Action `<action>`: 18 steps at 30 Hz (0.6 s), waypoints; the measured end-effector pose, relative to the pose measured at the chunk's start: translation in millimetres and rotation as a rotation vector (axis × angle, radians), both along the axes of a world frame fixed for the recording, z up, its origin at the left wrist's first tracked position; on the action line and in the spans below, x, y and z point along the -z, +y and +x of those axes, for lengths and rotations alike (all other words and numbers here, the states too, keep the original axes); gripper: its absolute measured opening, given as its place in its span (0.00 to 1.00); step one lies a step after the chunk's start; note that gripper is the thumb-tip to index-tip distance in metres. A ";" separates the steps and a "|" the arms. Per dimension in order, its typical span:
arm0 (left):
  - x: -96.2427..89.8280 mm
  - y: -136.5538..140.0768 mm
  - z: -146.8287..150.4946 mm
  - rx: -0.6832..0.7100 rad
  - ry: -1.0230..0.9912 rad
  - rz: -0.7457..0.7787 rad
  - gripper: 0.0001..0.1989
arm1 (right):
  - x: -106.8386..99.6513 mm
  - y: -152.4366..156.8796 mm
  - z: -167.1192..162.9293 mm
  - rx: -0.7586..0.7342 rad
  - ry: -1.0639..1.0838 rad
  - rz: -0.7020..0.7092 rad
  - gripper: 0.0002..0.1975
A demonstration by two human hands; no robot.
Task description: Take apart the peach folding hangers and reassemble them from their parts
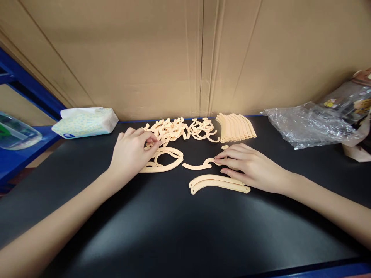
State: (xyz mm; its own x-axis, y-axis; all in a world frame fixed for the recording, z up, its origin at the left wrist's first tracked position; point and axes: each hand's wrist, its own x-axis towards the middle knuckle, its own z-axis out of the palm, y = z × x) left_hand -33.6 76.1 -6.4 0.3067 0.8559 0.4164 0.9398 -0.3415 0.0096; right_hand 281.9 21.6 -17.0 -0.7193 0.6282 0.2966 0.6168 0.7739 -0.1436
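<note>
My left hand [131, 150] is closed, thumb and forefinger meeting over the far edge of a folded cream plastic hanger [166, 168]; whatever they pinch is hidden. To the right, a loose hanger hook [197, 167] with a curved arm lies on the black table. Its right end goes under the fingers of my right hand [246, 164], which grip it low against the surface. Just below that hand, two curved hanger arms [218, 183] lie side by side. A small cream piece [225, 147] sits beyond the right fingertips.
Behind my hands are a heap of small cream parts [171, 129], several hooks [201, 127] and a neat row of hanger arms [237, 127]. A tissue pack [85, 122] stands left, crumpled clear plastic [311, 123] right. Cardboard [145, 58] closes off the back.
</note>
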 end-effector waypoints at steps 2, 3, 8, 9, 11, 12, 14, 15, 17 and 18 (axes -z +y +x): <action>-0.8 4.1 -4.7 -0.007 -0.024 -0.048 0.10 | -0.1 0.0 0.3 0.000 -0.002 -0.001 0.16; -1.1 5.4 -6.2 -0.005 -0.037 -0.068 0.11 | -0.2 0.0 0.5 -0.001 -0.002 -0.001 0.16; 1.5 6.0 -7.6 -0.013 -0.054 -0.130 0.13 | -0.6 -0.1 0.9 -0.002 0.000 0.003 0.16; 2.3 5.5 -7.4 -0.017 -0.060 -0.137 0.14 | -0.6 -0.1 0.9 -0.003 0.000 0.004 0.16; 3.3 4.7 -6.9 -0.016 -0.084 -0.142 0.14 | -0.7 0.0 0.7 -0.003 -0.002 0.004 0.16; 3.4 4.4 -6.7 -0.013 -0.096 -0.142 0.13 | -0.8 0.1 0.6 -0.003 -0.005 0.005 0.16; 3.1 4.0 -6.0 -0.021 -0.120 -0.157 0.13 | -0.9 0.1 0.4 -0.001 -0.007 0.009 0.16; 2.8 3.8 -5.6 -0.031 -0.130 -0.168 0.12 | -1.0 0.0 0.4 0.000 -0.007 0.010 0.16; 2.3 3.2 -4.3 -0.050 -0.148 -0.184 0.11 | -1.0 -0.2 0.3 0.002 -0.005 0.013 0.16; 2.0 2.8 -3.6 -0.055 -0.156 -0.188 0.11 | -1.0 -0.4 0.2 0.002 -0.004 0.015 0.15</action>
State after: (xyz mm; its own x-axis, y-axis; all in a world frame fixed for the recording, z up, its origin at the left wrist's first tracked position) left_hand -37.1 78.9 -8.4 0.2021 0.9363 0.2872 0.9392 -0.2684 0.2141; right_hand 282.1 21.1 -16.0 -0.7195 0.6250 0.3029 0.6188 0.7749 -0.1291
